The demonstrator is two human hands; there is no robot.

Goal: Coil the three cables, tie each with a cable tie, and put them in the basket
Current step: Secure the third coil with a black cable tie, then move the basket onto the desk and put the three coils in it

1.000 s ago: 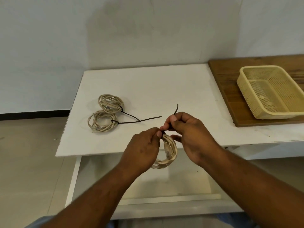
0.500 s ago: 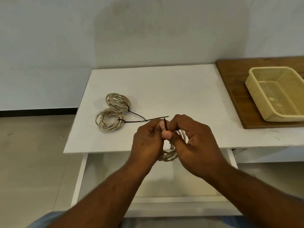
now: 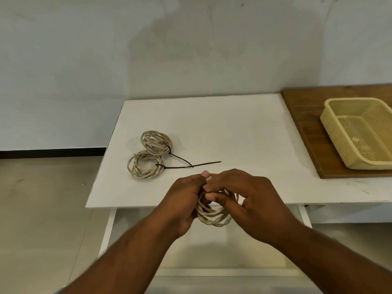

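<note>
OK, head view, left hand (image 3: 184,200) and right hand (image 3: 250,205) met over table (image 3: 233,128) near edge, fingers (image 3: 220,197) of both clenched round third coil (image 3: 214,218), two tied coils (image 3: 146,167) lay left on table, basket (image 3: 334,132) sat well apart on wooden board (image 3: 305,115), far right

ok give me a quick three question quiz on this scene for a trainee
1. True or false: the yellow basket already holds a coiled cable.
2. How many tied cable coils lie on the white table?
3. What holds the third cable coil? A: left hand only. B: right hand only. C: both hands.
Key: 1 false; 2 two; 3 C.
</note>
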